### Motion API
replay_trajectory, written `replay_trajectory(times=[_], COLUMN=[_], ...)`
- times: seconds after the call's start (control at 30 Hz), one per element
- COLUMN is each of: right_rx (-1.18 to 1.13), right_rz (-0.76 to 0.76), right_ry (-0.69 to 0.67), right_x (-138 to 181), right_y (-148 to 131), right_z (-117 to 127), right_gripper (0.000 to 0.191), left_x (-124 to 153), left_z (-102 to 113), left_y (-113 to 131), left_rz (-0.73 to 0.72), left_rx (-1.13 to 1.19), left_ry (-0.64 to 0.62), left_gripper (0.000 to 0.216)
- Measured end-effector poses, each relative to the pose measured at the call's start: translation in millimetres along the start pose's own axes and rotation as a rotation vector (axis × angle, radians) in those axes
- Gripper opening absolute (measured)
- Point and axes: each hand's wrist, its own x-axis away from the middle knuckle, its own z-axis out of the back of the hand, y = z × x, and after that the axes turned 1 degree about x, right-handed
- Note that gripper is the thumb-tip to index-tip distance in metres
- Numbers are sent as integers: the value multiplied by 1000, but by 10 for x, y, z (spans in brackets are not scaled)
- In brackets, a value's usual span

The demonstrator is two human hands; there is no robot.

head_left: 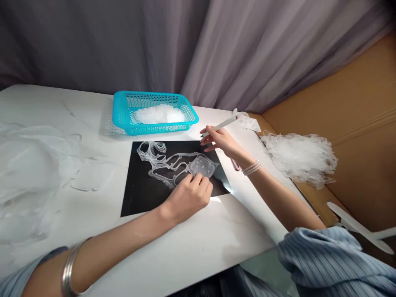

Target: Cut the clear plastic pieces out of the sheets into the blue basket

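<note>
A translucent, rubbery-looking cut-out sheet (177,165) with large openings lies on a black mat (139,198). At one end it has a rounded panel (202,165) carrying small pale marks; the other end is bunched up. My left hand (192,194) is closed at the near edge of that panel, its fingertips partly hidden behind the knuckles. Above the mat's far right corner, my right hand (218,140) holds a slim white pen-shaped tool (224,123) with a dark tip pointing left. It is apart from the sheet.
A blue plastic basket (123,128) holding white, soft-looking pieces stands behind the mat. Clear filmy sheets (27,173) spread over the white table's left side. At the right edge lies a heap of translucent strips (300,156), with a crumpled white piece (247,121) nearby.
</note>
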Motion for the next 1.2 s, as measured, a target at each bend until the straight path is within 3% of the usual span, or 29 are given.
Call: replay_trajectory(times=[0.13,0.23,0.4,0.57,1.03,1.2], right_rx=[198,232,387,477,609,661], right_rz=[127,203,375,515,568,552], right_ry=[89,23,-54,-84,-104,-119], right_x=[286,691,1141,1132,1047,1182], right_y=[176,299,388,376,383,360], right_z=[105,31,-138,-206,-334,-281], right_gripper=[43,42,27,23,26,24], left_x=[132,258,371,371,331,321], left_z=[30,16,-58,-33,36,81], left_y=[84,-2,-214,-224,-216,-210], left_rz=[31,143,155,132,158,168], left_rx=[84,122,117,136,157,150], left_ry=[-63,-134,-295,-343,-377,-430], left_gripper=[24,44,48,46,42,44])
